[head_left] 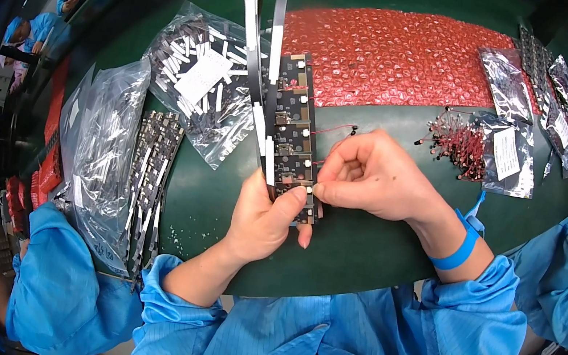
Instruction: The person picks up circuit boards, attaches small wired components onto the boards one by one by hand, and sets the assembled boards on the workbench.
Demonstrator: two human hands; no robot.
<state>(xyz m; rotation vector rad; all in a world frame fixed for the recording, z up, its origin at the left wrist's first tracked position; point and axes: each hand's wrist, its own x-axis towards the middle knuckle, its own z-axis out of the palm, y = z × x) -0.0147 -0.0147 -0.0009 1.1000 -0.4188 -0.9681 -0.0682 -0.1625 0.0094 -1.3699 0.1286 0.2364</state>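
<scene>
My left hand [261, 220] grips the lower end of a black circuit board panel [294, 117], its thumb on the front face near a small white connector. Long black-and-white flat strips [256, 78] run along the panel's left side and rise past its top. My right hand [379, 181] is closed in a pinch at the panel's right edge, beside the left thumb; whatever lies between its fingertips is too small to make out. A thin red wire with a black end [354, 128] sticks out from that edge, above the right hand.
Red bubble wrap [404, 59] covers the back of the green table. A pile of red-wired parts [459, 143] and silvery bags [506, 156] lie right. Left are a bag of strips [200, 77], a clear bag [108, 151] and stacked boards [153, 158]. Co-workers sit on both sides.
</scene>
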